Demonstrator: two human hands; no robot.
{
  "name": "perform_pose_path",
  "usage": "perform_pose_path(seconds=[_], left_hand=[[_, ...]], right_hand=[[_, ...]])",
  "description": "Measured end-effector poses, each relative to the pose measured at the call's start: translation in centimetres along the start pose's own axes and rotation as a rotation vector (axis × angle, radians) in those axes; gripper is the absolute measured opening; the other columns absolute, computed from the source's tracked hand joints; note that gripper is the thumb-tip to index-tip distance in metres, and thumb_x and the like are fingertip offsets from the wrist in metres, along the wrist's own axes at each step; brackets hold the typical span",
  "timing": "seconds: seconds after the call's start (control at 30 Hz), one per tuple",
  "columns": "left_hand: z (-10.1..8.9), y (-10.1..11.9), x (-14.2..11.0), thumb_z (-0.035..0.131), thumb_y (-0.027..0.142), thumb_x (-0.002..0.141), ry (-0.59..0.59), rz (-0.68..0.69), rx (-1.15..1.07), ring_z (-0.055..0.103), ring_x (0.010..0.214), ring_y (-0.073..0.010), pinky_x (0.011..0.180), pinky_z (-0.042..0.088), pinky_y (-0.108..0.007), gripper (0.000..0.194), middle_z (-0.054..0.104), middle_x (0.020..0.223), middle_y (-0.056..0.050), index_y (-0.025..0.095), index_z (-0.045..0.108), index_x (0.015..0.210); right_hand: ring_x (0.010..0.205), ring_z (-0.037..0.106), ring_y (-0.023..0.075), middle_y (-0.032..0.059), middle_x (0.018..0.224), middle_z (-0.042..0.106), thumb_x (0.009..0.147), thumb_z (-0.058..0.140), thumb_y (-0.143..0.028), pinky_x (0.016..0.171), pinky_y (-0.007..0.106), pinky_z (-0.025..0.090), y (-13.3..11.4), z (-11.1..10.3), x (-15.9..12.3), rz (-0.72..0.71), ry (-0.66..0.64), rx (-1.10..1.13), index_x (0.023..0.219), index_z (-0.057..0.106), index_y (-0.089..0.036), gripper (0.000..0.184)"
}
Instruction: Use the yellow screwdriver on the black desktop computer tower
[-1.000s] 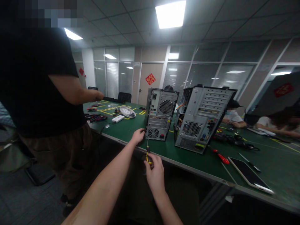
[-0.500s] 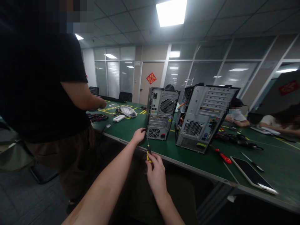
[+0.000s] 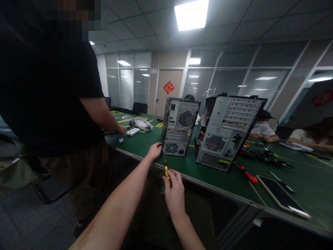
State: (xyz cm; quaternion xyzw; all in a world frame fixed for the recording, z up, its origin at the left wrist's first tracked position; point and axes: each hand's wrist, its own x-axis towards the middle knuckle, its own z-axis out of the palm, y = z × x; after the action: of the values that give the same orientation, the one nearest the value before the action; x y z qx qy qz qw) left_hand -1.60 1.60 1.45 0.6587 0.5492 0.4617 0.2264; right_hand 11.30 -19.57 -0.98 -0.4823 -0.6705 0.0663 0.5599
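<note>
Holds in the right hand, with fingers and thumb closed round the handle, a yellow-and-black screwdriver just off the near edge of the worktop. Points the shaft upward, to the lower left corner of the smaller computer tower; too fine to tell whether touching. Rests the left hand just over that near edge, with bent fingers at the same corner; cannot tell how far closed, or whether gripping anything. Shows a smartphone lying by the near edge toward the right, with a slim tool just beyond and a red-handled screwdriver to its left. Has the smaller tower upright by the near edge, rear panel in view, beside a larger computer tower on its right. Shows black cables beyond, toward the right edge. Toward the left, shows a co-worker's hand near a white box, with a round white mesh guard just beyond. Past the far edge, shows a door bearing a red paper diamond.
</note>
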Motion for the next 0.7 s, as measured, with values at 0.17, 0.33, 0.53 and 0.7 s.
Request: perform_pose_path(seconds=[0.17,0.33,0.53,0.7], left_hand=[[0.06,-0.07,0.07,0.052,0.02,0.09,0.002,-0.002,-0.006,0.063,0.115,-0.0204,0.102,0.044,-0.029,0.035,0.069,0.124,-0.008,0.016,0.068,0.121],[-0.04,-0.03,0.02,0.052,0.019,0.09,0.001,-0.008,-0.011,0.063,0.115,-0.0203,0.103,0.044,-0.029,0.036,0.069,0.124,-0.008,0.016,0.068,0.122],[0.02,0.04,-0.05,0.052,0.019,0.089,0.008,-0.013,-0.016,0.062,0.116,-0.0205,0.103,0.044,-0.029,0.036,0.069,0.124,-0.008,0.017,0.069,0.121],[0.15,0.03,-0.08,0.051,0.018,0.089,0.008,-0.013,-0.046,0.064,0.112,-0.0202,0.102,0.045,-0.03,0.036,0.07,0.121,-0.008,0.016,0.069,0.121]], right_hand=[[0.11,0.062,0.0232,0.0113,0.119,0.06,0.094,0.051,-0.023,0.095,0.035,0.051,0.45,0.18,-0.23,-0.006,0.008,-0.011,0.114,0.07,-0.02,0.028],[0.113,0.061,0.0246,0.0113,0.122,0.061,0.092,0.051,-0.019,0.1,0.039,0.049,0.49,-0.06,-0.19,0.033,-0.045,-0.035,0.117,0.07,-0.02,0.031],[0.111,0.062,0.0242,0.0116,0.121,0.063,0.092,0.051,-0.02,0.098,0.038,0.05,0.46,-0.13,-0.14,0.017,-0.044,-0.027,0.12,0.069,-0.019,0.032],[0.108,0.063,0.0237,0.0115,0.117,0.065,0.095,0.05,-0.024,0.096,0.037,0.05,0.28,0.05,0.02,-0.009,-0.027,0.004,0.122,0.067,-0.019,0.032]])
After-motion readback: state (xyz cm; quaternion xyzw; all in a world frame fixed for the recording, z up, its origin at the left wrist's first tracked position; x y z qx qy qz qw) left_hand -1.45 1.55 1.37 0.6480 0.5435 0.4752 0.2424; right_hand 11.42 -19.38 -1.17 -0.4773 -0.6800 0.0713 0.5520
